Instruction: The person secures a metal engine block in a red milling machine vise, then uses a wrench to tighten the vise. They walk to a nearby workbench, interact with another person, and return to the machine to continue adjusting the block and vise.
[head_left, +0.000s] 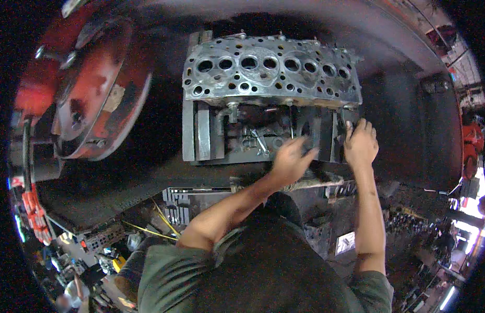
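Dark machine bed [409, 141] runs behind and to both sides of the cylinder head [260, 81], the landmark for these notes. Left of the head, well apart from it: a big red wheel-like part [91, 112], worn and scraped, pale rim facing the head. The head itself lies lengthwise across the top of a dark support frame [229, 157], bare grey face in view, a row of large round openings along it and smaller holes scattered around. A grey metal upright [203, 133] stands under its left end.

Hands well apart from each other, both on the near side of the head. Right hand [362, 146] is below the head's right end, fingers spread and bent at the frame's dark right side; firm grip or light touch, cannot tell. Left hand [293, 159] is below the head's middle, blurred, thumb and fingers parted; whether it holds anything, cannot tell. Silver wrench [259, 143] lies slanted inside the frame, below the head, just left of the left hand. Thin rod [291, 122] drops from beneath the head toward the left fingertips; contact unclear.
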A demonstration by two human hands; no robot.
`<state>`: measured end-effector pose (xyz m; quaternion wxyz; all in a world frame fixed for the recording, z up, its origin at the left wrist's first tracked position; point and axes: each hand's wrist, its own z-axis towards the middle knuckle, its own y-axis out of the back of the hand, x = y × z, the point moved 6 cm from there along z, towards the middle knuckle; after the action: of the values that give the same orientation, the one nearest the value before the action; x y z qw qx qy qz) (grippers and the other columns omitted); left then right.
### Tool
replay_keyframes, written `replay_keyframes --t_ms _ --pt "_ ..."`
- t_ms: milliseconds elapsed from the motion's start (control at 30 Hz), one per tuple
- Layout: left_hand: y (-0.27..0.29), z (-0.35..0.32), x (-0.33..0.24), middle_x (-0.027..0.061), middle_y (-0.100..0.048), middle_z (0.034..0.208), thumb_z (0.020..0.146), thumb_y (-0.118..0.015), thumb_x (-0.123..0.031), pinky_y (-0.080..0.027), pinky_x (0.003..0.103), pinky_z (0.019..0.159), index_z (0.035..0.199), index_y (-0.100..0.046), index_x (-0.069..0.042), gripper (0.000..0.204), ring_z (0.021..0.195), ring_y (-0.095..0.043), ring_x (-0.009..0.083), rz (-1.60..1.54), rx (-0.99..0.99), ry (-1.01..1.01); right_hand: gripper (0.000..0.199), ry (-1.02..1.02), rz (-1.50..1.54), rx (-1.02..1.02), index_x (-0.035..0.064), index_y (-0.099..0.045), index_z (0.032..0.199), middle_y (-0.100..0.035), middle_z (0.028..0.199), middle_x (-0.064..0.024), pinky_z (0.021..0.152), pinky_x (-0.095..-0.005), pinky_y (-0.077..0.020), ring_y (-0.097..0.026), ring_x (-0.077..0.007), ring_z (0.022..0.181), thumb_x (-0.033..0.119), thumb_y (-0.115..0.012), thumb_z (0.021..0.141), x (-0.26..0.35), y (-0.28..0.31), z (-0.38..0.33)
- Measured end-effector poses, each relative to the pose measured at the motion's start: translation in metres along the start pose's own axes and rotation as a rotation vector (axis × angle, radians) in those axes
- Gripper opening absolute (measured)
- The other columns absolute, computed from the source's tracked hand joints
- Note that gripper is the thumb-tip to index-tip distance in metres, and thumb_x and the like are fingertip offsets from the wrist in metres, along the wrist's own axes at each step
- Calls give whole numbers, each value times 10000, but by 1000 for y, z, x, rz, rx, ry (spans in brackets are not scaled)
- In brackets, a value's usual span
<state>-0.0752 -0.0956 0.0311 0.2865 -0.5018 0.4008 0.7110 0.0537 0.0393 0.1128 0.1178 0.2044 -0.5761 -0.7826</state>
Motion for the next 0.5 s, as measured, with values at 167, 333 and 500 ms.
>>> replay_keyframes --t_ms 167,333,500 --pt "158 -68 8 159 -660 874 778 -725 -127 -501 402 727 933 -660 -4 208 801 -638 310 431 -285 89 337 203 628 72 10 -587 874 -587 875 -196 649 -482 -489 -588 -384 760 347 -582 888 75 -31 -105" --pt "234 -43 16 194 -577 1099 791 -715 -200 -390 446 927 1131 -564 18 431 1036 -514 366 909 -379 103 477 230 594 870 -5 -514 1218 -607 1079 -273 831 -487 -507 -602 -435 964 356 -533 907 142 -191 -181" --pt "219 -25 59 224 -474 1242 795 -696 -356 -362 467 985 1248 -480 9 621 1165 -453 404 1006 -347 225 474 18 791 799 22 -499 1240 -629 1015 -265 801 -491 -506 -617 -440 915 337 -562 891 168 -288 -174"
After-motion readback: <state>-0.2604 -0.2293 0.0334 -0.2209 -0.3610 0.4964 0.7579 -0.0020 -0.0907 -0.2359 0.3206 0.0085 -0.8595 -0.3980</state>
